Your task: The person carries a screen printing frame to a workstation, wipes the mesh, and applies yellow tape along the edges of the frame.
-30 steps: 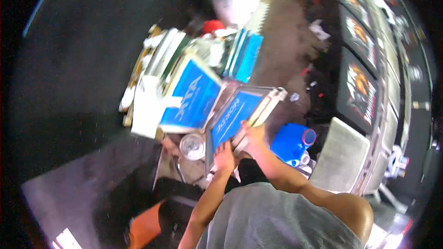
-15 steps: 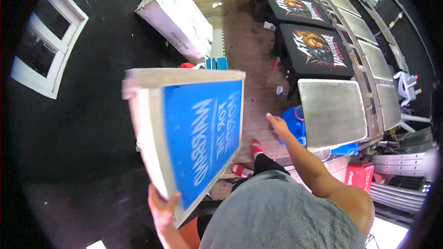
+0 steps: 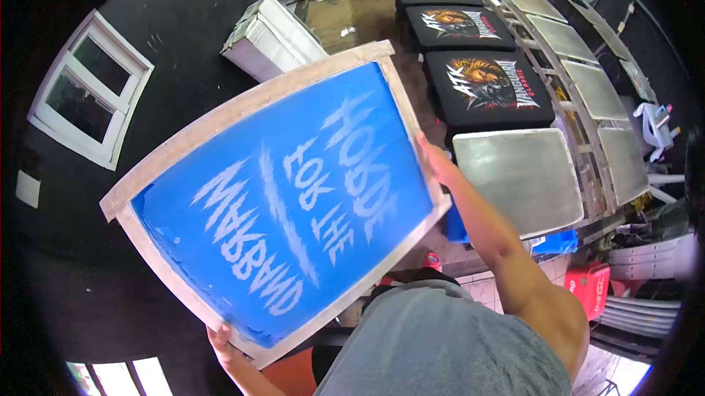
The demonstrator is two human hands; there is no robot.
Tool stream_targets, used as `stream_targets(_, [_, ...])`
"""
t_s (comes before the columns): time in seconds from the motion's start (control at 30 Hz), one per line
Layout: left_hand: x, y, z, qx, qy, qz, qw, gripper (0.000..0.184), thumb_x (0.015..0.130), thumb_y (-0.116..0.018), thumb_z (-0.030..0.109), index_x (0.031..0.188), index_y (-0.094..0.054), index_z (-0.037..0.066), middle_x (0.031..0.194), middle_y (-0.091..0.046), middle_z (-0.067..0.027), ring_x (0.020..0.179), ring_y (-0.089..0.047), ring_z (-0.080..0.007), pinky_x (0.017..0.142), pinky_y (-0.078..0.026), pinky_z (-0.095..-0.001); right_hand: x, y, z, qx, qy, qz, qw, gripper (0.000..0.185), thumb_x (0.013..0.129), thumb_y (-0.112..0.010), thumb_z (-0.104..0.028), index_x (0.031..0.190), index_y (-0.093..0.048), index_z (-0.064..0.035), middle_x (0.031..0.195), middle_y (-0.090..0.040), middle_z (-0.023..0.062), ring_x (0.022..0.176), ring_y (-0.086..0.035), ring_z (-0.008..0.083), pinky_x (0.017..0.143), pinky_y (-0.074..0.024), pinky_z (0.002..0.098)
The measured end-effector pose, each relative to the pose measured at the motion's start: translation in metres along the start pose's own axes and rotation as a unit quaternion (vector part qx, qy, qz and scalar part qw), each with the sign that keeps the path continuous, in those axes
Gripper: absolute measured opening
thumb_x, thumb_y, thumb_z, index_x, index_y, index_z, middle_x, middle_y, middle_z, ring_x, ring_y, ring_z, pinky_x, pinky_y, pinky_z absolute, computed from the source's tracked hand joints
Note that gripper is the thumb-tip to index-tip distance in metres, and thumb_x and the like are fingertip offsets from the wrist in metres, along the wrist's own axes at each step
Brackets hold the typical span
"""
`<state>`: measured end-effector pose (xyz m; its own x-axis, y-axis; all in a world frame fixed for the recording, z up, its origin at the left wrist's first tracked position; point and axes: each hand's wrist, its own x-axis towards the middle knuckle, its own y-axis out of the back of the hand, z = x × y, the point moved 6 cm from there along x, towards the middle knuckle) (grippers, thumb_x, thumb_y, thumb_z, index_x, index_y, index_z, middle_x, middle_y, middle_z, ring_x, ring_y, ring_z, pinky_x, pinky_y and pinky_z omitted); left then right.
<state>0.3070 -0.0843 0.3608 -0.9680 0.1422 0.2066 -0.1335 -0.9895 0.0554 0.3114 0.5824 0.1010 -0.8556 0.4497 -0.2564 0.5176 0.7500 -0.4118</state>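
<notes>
A screen printing frame (image 3: 275, 220) with a blue mesh and pale, jagged lettering is held up tilted before my body. My left hand (image 3: 229, 348) grips its lower left corner, the thumb showing on the front and the other fingers mostly hidden. On the frame's right side, my right hand (image 3: 438, 161) closes on the wooden edge near the lower right corner. Right of that hand lies a bare grey printing platen (image 3: 518, 179). Beyond it, black shirts (image 3: 488, 87) printed with a lion design are laid on a row of platens.
A second row of metal platens (image 3: 598, 91) runs along the right. Ahead stands a white box (image 3: 272, 40) by the black wall (image 3: 187, 21). A red crate (image 3: 587, 289) and stacked white plastic chairs (image 3: 642, 315) stand at lower right. Blue plastic containers (image 3: 554, 243) sit under the near platen.
The screen printing frame has turned its blue face toward me and risen. My right hand, free and apart before, has come onto its right edge. My left hand keeps its hold.
</notes>
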Motion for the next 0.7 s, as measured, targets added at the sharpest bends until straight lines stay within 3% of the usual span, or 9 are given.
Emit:
stream_targets(0.07, [0.002, 0.026, -0.024, -0.007, 0.100, 0.052, 0.994, 0.080, 0.074, -0.076, 0.027, 0.138, -0.045, -0.008, 0.120, -0.060, -0.0156, 0.111, -0.059, -0.0300, 0.095, -0.047, -0.0408, -0.014, 0.039, -0.007, -0.075, 0.093, 0.032, 0.992, 0.093, 0.089, -0.050, -0.076, 0.130, -0.059, 0.0072, 0.132, -0.061, 0.0224, 0.128, -0.053, 0.0273, 0.109, -0.0378, 0.0373])
stream_targets(0.17, [0.049, 0.021, -0.049, -0.013, 0.143, -0.034, 0.989, 0.067, 0.087, -0.067, 0.031, 0.139, -0.046, -0.006, 0.123, -0.061, -0.0137, 0.112, -0.059, -0.0266, 0.099, -0.047, -0.0389, -0.100, 0.060, -0.067, -0.200, 0.079, 0.149, 0.965, 0.092, 0.089, -0.047, -0.078, 0.121, -0.065, 0.0072, 0.118, -0.068, 0.0194, 0.114, -0.061, 0.0272, 0.098, -0.0442, 0.0372])
stream_targets(0.23, [0.089, -0.033, -0.045, 0.028, 0.135, -0.028, 0.990, 0.069, 0.099, -0.055, 0.046, 0.143, -0.044, -0.006, 0.135, -0.056, -0.0145, 0.119, -0.057, -0.0259, 0.104, -0.044, -0.0387, -0.164, 0.050, -0.106, -0.257, 0.086, 0.223, 0.936, 0.093, 0.090, -0.040, -0.080, 0.106, -0.069, 0.0068, 0.100, -0.069, 0.0184, 0.098, -0.063, 0.0277, 0.089, -0.0467, 0.0389])
stream_targets(0.3, [0.141, -0.071, -0.064, 0.090, 0.057, -0.110, 0.988, 0.077, 0.103, -0.043, 0.056, 0.148, -0.038, -0.006, 0.146, -0.048, -0.0169, 0.128, -0.052, -0.0275, 0.110, -0.038, -0.0387, -0.196, 0.061, -0.116, -0.341, 0.027, 0.288, 0.895, 0.089, 0.093, -0.037, -0.077, 0.105, -0.069, 0.0050, 0.101, -0.069, 0.0194, 0.098, -0.063, 0.0302, 0.088, -0.0466, 0.0419])
stream_targets(0.37, [0.182, -0.115, -0.083, 0.124, 0.056, -0.166, 0.977, 0.082, 0.102, -0.044, 0.059, 0.150, -0.035, -0.006, 0.151, -0.044, -0.0180, 0.135, -0.045, -0.0285, 0.115, -0.031, -0.0383, -0.214, 0.086, -0.106, -0.403, -0.009, 0.274, 0.873, 0.087, 0.096, -0.036, -0.074, 0.113, -0.068, 0.0041, 0.111, -0.069, 0.0211, 0.106, -0.063, 0.0326, 0.093, -0.0457, 0.0424])
stream_targets(0.4, [0.189, -0.142, -0.092, 0.134, 0.066, -0.192, 0.970, 0.082, 0.102, -0.044, 0.059, 0.150, -0.035, -0.006, 0.151, -0.044, -0.0180, 0.135, -0.045, -0.0285, 0.115, -0.031, -0.0383, -0.226, 0.106, -0.087, -0.391, -0.031, 0.291, 0.873, 0.087, 0.096, -0.036, -0.074, 0.113, -0.068, 0.0041, 0.111, -0.069, 0.0211, 0.106, -0.063, 0.0326, 0.093, -0.0457, 0.0424])
stream_targets(0.47, [0.206, -0.195, -0.103, 0.138, 0.131, -0.236, 0.953, 0.082, 0.101, -0.045, 0.059, 0.150, -0.037, -0.006, 0.150, -0.045, -0.0179, 0.138, -0.042, -0.0281, 0.117, -0.028, -0.0373, -0.265, 0.131, -0.077, -0.248, 0.112, 0.410, 0.870, 0.086, 0.097, -0.037, -0.072, 0.121, -0.066, 0.0054, 0.122, -0.067, 0.0231, 0.114, -0.061, 0.0330, 0.098, -0.0440, 0.0411])
stream_targets(0.6, [0.216, -0.299, -0.123, 0.108, 0.091, -0.369, 0.919, 0.080, 0.100, -0.045, 0.061, 0.149, -0.040, -0.003, 0.149, -0.046, -0.0167, 0.135, -0.045, -0.0287, 0.115, -0.032, -0.0375, -0.374, 0.157, -0.054, -0.179, 0.100, 0.513, 0.833, 0.088, 0.095, -0.040, -0.074, 0.125, -0.065, 0.0054, 0.126, -0.065, 0.0225, 0.117, -0.060, 0.0312, 0.103, -0.0422, 0.0385])
stream_targets(0.7, [0.191, -0.369, -0.121, 0.106, 0.142, -0.459, 0.870, 0.077, 0.101, -0.044, 0.060, 0.148, -0.042, -0.001, 0.147, -0.048, -0.0159, 0.133, -0.047, -0.0280, 0.114, -0.033, -0.0376, -0.449, 0.183, -0.006, -0.077, -0.007, 0.534, 0.842, 0.092, 0.092, -0.043, -0.076, 0.123, -0.065, 0.0077, 0.123, -0.066, 0.0241, 0.116, -0.060, 0.0302, 0.103, -0.0424, 0.0382])
